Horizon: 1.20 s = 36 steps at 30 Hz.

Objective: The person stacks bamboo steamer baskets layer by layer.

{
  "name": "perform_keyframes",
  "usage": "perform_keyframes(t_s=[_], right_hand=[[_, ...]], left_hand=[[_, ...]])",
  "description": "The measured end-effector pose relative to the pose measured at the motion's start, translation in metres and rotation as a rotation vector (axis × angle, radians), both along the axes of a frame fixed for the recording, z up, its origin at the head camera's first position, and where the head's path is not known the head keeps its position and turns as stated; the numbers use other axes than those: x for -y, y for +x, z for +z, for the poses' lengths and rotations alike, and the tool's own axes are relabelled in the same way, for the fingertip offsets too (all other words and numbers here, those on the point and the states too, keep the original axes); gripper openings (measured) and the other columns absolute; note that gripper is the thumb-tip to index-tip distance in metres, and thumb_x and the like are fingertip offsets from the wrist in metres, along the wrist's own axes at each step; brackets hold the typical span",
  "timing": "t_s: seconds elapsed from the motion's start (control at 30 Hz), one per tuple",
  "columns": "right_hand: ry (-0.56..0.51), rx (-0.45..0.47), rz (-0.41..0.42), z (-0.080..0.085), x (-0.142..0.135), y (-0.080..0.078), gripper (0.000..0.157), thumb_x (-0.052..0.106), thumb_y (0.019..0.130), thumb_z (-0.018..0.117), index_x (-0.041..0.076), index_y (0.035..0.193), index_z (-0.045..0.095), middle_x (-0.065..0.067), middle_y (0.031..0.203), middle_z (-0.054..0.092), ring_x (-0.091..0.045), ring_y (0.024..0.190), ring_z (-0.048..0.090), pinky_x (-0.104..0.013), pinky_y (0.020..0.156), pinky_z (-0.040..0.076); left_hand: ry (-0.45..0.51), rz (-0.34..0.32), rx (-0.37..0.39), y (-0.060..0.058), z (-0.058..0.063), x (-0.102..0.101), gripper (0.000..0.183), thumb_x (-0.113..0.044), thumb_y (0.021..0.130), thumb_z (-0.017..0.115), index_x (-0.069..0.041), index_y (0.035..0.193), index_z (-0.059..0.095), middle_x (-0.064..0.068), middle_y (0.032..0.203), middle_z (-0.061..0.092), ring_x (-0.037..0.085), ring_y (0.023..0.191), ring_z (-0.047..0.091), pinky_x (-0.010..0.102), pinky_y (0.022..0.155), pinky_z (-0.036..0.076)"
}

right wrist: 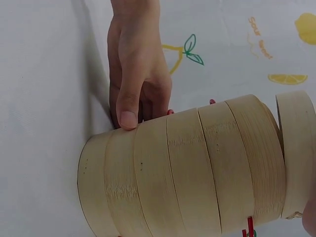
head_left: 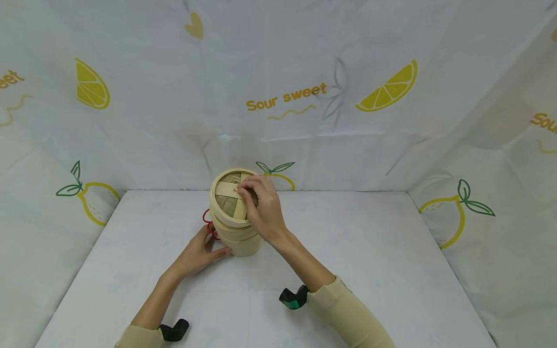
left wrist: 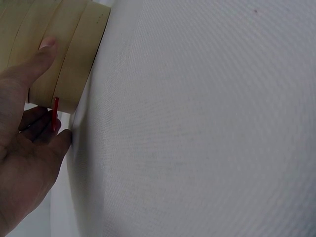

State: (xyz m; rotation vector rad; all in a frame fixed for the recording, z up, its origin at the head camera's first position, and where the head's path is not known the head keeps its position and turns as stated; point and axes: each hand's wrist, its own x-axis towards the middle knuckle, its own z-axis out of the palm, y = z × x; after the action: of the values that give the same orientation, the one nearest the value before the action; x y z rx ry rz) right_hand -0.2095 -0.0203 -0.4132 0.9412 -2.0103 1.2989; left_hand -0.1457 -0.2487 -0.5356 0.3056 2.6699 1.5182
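A tall round bamboo steamer (head_left: 245, 245) of several stacked tiers stands near the table's back edge. My right hand (head_left: 266, 210) pinches the middle of its woven lid (head_left: 226, 190) from above. In the right wrist view a narrow gap parts one side of the lid (right wrist: 297, 148) from the top tier; only a bit of the right hand (right wrist: 310, 217) shows there. Low on the steamer's left side, my left hand (head_left: 197, 255) holds it, thumb against the wall and fingers by a red cord loop (left wrist: 55, 114). The steamer's inside is hidden.
A white cloth covers the table (head_left: 348, 251). Close behind the steamer hangs a white curtain (head_left: 174, 121) printed with lemons and words, also along both sides. Black wrist devices (head_left: 175, 330) sit at both cuffs.
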Motion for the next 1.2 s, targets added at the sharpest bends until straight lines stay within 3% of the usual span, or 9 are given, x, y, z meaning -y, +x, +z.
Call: perform_keyframes(t_s=[0.67, 1.2], right_hand=[[0.083, 0.000, -0.015, 0.0014, 0.0033, 0.0010, 0.010, 0.006, 0.106, 0.068, -0.002, 0.108, 0.075, -0.016, 0.116, 0.072, -0.030, 0.116, 0.064, -0.040, 0.105, 0.060], [0.185, 0.056, -0.003, 0.0060, 0.0062, -0.0016, 0.010, 0.008, 0.104, 0.071, 0.000, 0.105, 0.076, -0.013, 0.110, 0.075, -0.028, 0.112, 0.068, -0.038, 0.101, 0.060]], left_hand=[[0.022, -0.001, 0.005, -0.0006, -0.0008, -0.0002, 0.088, -0.027, 0.092, 0.090, -0.002, 0.161, 0.041, 0.018, 0.159, 0.052, 0.036, 0.154, 0.046, 0.061, 0.130, 0.041], [0.016, -0.006, -0.010, -0.0004, 0.0000, -0.0012, 0.090, -0.027, 0.092, 0.089, -0.001, 0.162, 0.039, 0.020, 0.160, 0.051, 0.039, 0.155, 0.045, 0.062, 0.129, 0.041]])
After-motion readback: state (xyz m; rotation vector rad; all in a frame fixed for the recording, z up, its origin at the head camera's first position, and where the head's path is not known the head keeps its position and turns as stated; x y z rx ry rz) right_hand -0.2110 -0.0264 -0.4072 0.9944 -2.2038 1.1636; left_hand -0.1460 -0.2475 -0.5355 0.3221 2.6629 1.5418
